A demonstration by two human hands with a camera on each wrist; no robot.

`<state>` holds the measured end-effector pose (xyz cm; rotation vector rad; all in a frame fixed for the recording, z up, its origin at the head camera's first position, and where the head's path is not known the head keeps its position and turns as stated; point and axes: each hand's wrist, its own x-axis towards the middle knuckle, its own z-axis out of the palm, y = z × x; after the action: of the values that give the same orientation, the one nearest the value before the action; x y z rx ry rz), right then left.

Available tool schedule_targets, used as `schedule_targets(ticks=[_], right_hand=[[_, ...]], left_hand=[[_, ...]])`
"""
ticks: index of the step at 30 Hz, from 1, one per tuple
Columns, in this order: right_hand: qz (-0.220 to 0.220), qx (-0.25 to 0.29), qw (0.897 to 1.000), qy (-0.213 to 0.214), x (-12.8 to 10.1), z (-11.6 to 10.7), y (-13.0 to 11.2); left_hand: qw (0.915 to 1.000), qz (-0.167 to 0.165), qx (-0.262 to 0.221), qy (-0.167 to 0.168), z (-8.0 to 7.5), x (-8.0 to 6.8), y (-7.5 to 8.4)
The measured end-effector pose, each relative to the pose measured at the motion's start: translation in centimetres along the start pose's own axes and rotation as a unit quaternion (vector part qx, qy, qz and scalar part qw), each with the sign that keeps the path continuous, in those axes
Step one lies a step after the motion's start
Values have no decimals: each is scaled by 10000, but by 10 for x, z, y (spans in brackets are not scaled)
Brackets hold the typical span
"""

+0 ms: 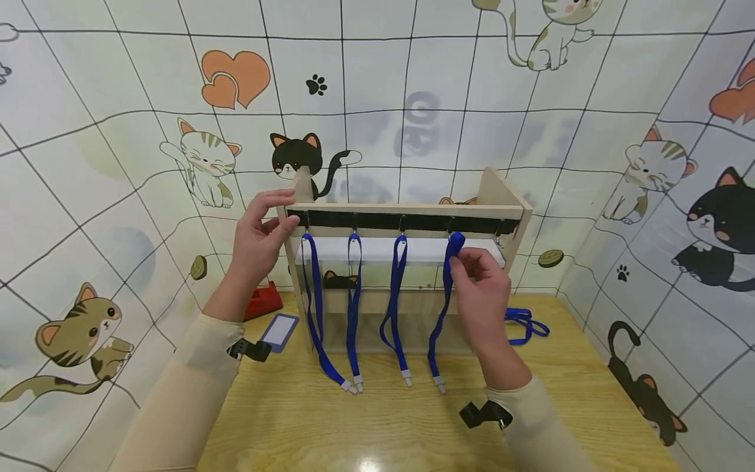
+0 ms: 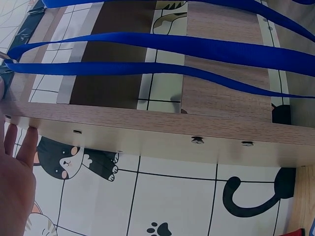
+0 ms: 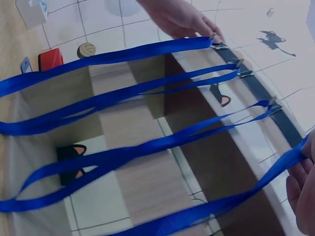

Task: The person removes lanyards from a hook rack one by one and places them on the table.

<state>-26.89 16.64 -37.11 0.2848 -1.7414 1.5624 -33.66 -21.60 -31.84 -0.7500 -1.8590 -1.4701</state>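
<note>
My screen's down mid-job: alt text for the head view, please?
A person's right grip pinches a blue lanyard near its top, right of three lanyards hanging from hooks on a wooden rack; the left grip holds the rack's upper left corner. A loose lanyard lies on the table at right.

Indoor nook: wooden table, cat-print walls

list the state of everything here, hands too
Left hand: gripping the wooden rack at its upper left corner
Right hand: pinching the fourth lanyard near its top
Wooden rack: upright on the table
First lanyard, second lanyard, third lanyard: hanging from hooks
Fourth lanyard: held; whether hooked, unclear
Loose lanyard: lying looped on the table
Blue-rimmed card: lying flat
</note>
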Motion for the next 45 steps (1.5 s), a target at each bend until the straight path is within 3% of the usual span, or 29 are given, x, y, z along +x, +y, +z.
schedule_targets(ticks=[5, 10, 17, 23, 27, 34, 45], right_hand=[[53, 246, 9996, -156, 12, -15, -14], [-326, 350, 9986, -240, 25, -33, -31], [-806, -320, 9959, -276, 39, -61, -49], [-944, -650, 9933, -135, 51, -86, -57], [-967, -841, 9918, 36, 59, -102, -56], [-1536, -1166, 9809, 255, 75, -133, -43], [-1169, -2046, 9676, 911, 96, -172, -34]], left_hand=[[10000, 30, 2, 6, 1, 1, 0], [10000, 44, -30, -15, 2, 1, 0], [10000, 44, -43, -20, 3, 0, 0], [10000, 48, -56, -21, 4, 0, -1], [10000, 6, 18, -9, 3, -1, 0], [10000, -10, 48, 25, 1, -1, 2], [10000, 12, 6, 22, 2, 0, 0]])
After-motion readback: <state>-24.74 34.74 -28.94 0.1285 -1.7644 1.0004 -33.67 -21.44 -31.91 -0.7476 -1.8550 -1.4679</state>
